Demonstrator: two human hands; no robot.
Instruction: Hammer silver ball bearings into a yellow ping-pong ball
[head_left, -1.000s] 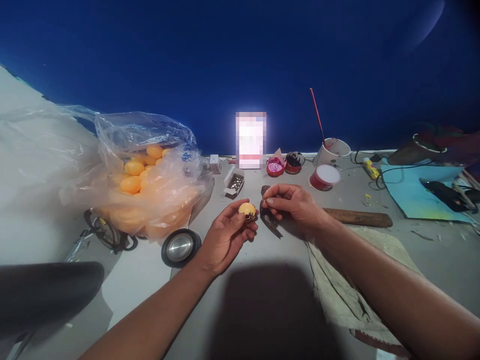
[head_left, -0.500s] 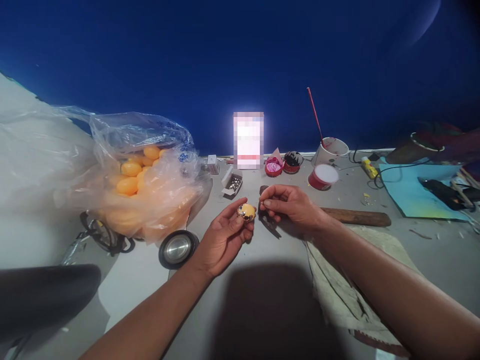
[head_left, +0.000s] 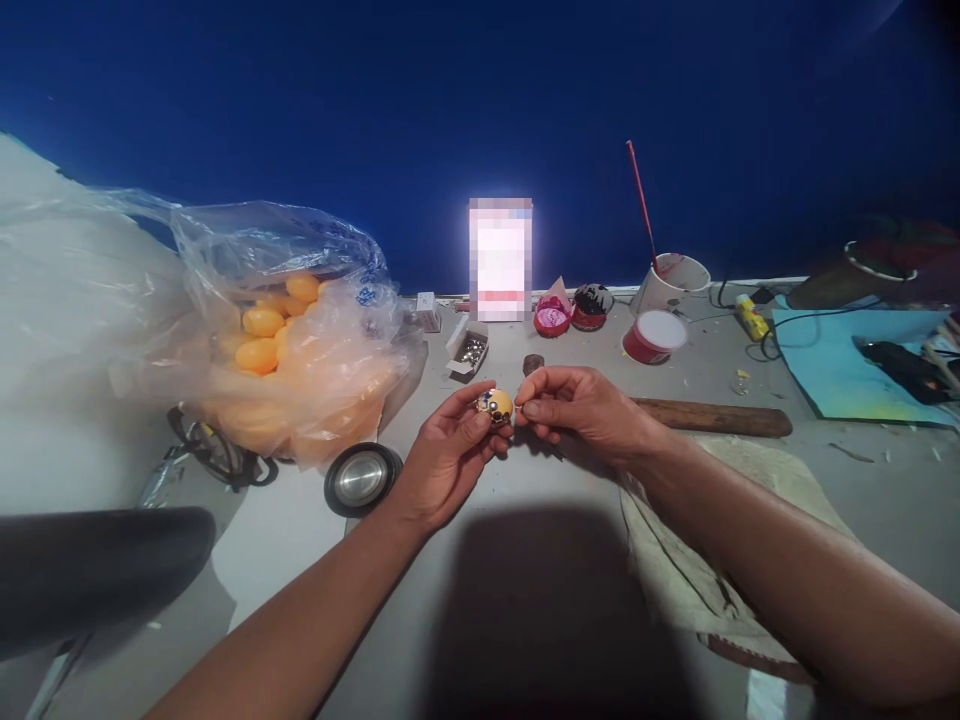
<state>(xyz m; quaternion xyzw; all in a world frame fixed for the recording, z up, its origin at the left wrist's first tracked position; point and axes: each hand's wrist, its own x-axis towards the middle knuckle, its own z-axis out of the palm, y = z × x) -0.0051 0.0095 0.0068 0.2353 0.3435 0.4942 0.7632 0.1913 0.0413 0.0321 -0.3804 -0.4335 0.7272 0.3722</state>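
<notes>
Between the thumb and fingers of my left hand (head_left: 456, 445) sits a small yellow ball (head_left: 496, 403), its side dotted with shiny round metal studs. My right hand (head_left: 574, 412) is closed in a pinch just right of the ball, its fingertips at or very near the surface. Something tiny seems to be in that pinch, too small to name. Below and behind the right hand lies a hammer, its wooden handle (head_left: 712, 417) pointing right and its head mostly hidden. A small open white box (head_left: 466, 350) of shiny metal studs stands beyond the left hand.
A clear plastic bag (head_left: 315, 365) of orange balls fills the left, with a round black-rimmed metal lid (head_left: 361, 478) before it. At the back stand a lit screen (head_left: 500, 260), a paper cup (head_left: 670, 285) and a red tub (head_left: 654, 337). A cloth (head_left: 675, 560) lies under my right forearm.
My right hand has come left, up to the ball. The ball has turned slightly in my left hand, showing more studs. The whole view has shifted a little.
</notes>
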